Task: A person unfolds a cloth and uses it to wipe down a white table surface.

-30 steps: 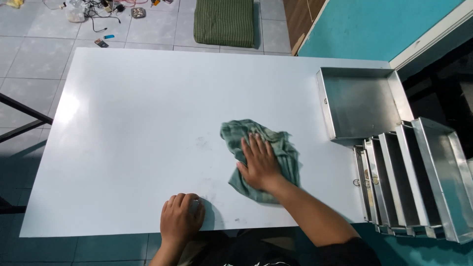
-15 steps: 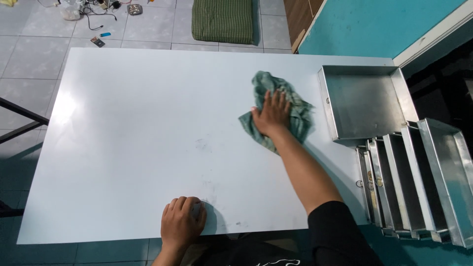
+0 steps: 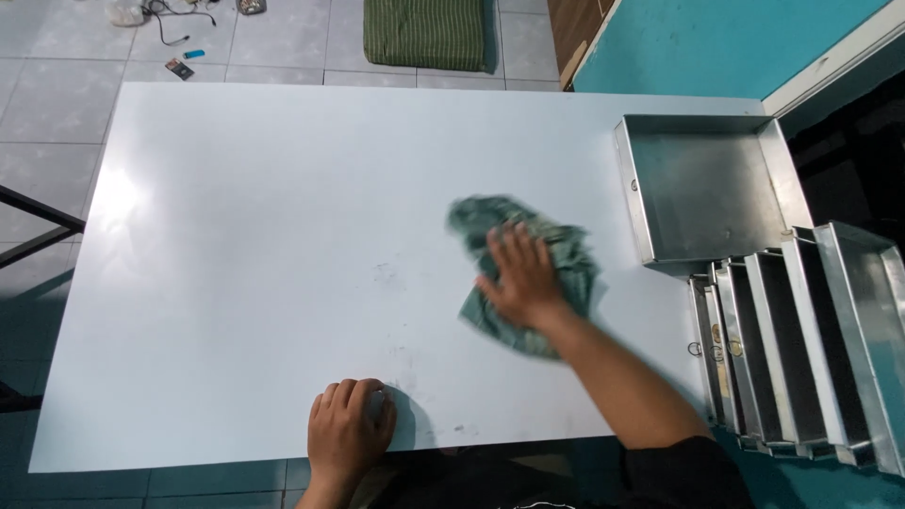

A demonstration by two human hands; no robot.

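Note:
My right hand [image 3: 523, 279] lies flat, fingers spread, pressing a crumpled green cloth [image 3: 490, 224] onto the white table top [image 3: 255, 236], right of the middle. The cloth and hand are blurred with motion. My left hand [image 3: 349, 432] rests at the table's near edge with its fingers curled down on the surface and nothing in it. Faint smudges [image 3: 388, 276] mark the table between the two hands.
A shallow square metal tray [image 3: 702, 188] lies flat at the table's right end. Several more metal trays [image 3: 801, 349] stand on edge in a row beside it at the near right corner. On the tiled floor beyond the table is a green striped cushion [image 3: 429, 33] and small clutter [image 3: 179, 66].
My right hand has slid the cloth away toward the far right by the tray, then back toward me and left to the table's middle right. My left hand has stayed put.

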